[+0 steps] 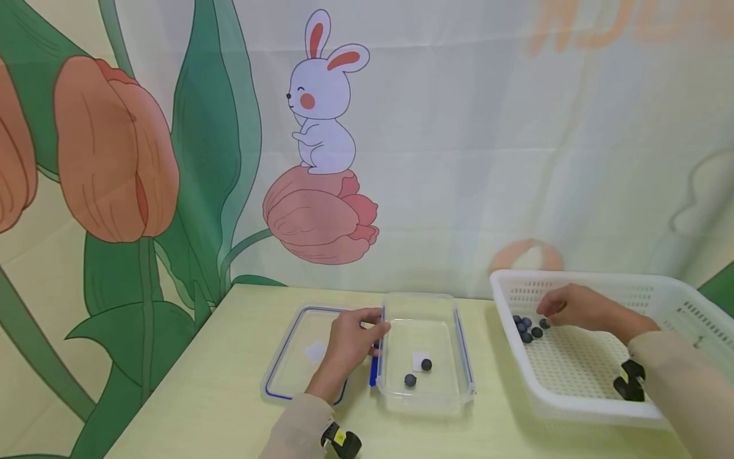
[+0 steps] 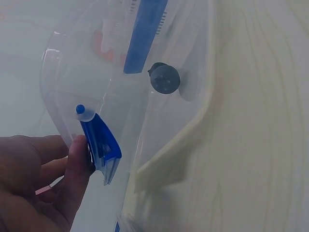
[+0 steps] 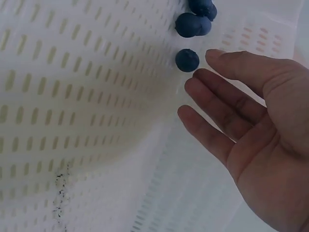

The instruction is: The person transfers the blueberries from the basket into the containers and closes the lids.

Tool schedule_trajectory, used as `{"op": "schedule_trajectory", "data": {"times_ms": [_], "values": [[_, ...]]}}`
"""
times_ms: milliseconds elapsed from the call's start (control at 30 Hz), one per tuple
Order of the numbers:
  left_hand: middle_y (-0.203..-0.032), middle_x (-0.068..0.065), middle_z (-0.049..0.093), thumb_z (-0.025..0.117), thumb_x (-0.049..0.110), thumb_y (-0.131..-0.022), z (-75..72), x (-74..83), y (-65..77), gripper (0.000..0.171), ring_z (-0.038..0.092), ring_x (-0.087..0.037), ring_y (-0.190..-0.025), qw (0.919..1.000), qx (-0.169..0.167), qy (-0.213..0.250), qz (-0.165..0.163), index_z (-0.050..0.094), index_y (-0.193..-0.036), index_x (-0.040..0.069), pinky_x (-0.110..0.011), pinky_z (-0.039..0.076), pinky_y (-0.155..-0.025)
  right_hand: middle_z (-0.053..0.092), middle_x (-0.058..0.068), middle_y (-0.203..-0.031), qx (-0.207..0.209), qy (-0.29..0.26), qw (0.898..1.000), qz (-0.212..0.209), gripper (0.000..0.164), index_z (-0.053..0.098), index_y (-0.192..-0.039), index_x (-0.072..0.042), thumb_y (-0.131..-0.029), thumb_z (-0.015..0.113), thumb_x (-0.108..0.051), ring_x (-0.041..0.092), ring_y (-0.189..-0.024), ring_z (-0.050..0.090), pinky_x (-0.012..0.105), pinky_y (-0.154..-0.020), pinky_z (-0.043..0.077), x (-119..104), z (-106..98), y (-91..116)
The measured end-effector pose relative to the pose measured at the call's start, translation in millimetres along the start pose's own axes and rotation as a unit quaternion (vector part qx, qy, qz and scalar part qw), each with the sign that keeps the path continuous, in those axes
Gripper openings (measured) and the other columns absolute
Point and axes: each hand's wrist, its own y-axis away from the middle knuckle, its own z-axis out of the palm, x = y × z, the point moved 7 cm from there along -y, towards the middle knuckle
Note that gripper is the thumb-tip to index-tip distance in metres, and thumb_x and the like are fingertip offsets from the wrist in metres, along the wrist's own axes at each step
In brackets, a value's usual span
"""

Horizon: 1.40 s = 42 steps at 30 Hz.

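Observation:
My left hand (image 1: 352, 341) holds the left side of a clear plastic food container (image 1: 421, 403), thumb and fingers pinching its rim beside a blue latch (image 2: 101, 145). Two blueberries, one farther back (image 1: 426, 364) and one nearer (image 1: 410, 380), lie on the container's floor. Inside the white plastic basket (image 1: 602, 419), my right hand (image 1: 585, 308) reaches over the far left part, fingers parted. Right at its fingertips sits a single blueberry (image 3: 187, 60), between thumb and fingers but not gripped. Several more blueberries (image 1: 526, 322) cluster by the basket's left wall.
A clear lid with a blue seal (image 1: 289, 370) lies flat on the table (image 1: 201, 382), left of the container and partly behind my left forearm. The basket's raised rim stands to the right. A printed curtain (image 1: 436, 159) hangs along the table's back edge.

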Motion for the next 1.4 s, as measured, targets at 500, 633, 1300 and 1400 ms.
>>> {"op": "schedule_trajectory", "data": {"times_ms": [500, 633, 1300, 1400], "values": [[-0.108, -0.009, 0.07, 0.078, 0.013, -0.098, -1.1, -2.2, 0.0, 0.039, 0.066, -0.012, -0.06, 1.0, 0.001, 0.008, -0.001, 0.072, -0.135, 0.002, -0.029, 0.062, -0.059, 0.069, 0.0, -0.086, -0.04, 0.058, 0.997, 0.017, 0.012, 0.074, -0.09, -0.003, -0.083, 0.078, 0.005, 0.017, -0.079, 0.058, 0.035, -0.071, 0.054, 5, 12, -6], [-0.107, -0.009, 0.07, 0.078, 0.013, -0.098, -2.1, -1.2, 0.0, 0.039, 0.067, -0.013, -0.06, 1.0, 0.001, 0.008, 0.003, 0.072, -0.135, 0.001, -0.03, 0.062, -0.058, 0.068, 0.0, -0.086, -0.036, 0.062, 0.997, 0.018, 0.011, 0.074, -0.091, -0.002, -0.083, 0.079, 0.004, 0.018, -0.079, 0.058, 0.035, -0.07, 0.054, 4, 9, -5], [-0.109, -0.007, 0.07, 0.079, 0.015, -0.099, 0.8, -3.0, -0.3, 0.039, 0.067, -0.012, -0.06, 0.9999, 0.002, -0.002, -0.011, 0.072, -0.136, 0.005, -0.025, 0.06, -0.058, 0.075, 0.009, -0.108, 0.094, 0.04, 0.995, -0.003, 0.024, 0.074, -0.116, 0.003, -0.1, 0.076, -0.014, 0.033, -0.102, 0.071, 0.045, -0.081, 0.06, -45, -41, 14], [-0.108, -0.007, 0.07, 0.079, 0.015, -0.099, 0.5, -3.3, -0.3, 0.039, 0.066, -0.012, -0.061, 0.9999, 0.002, -0.001, -0.012, 0.072, -0.136, 0.005, -0.026, 0.061, -0.059, 0.076, 0.009, -0.108, 0.117, 0.044, 0.992, -0.012, 0.026, 0.074, -0.118, 0.002, -0.1, 0.076, -0.016, 0.031, -0.101, 0.071, 0.044, -0.081, 0.059, -57, -47, 17]]}}
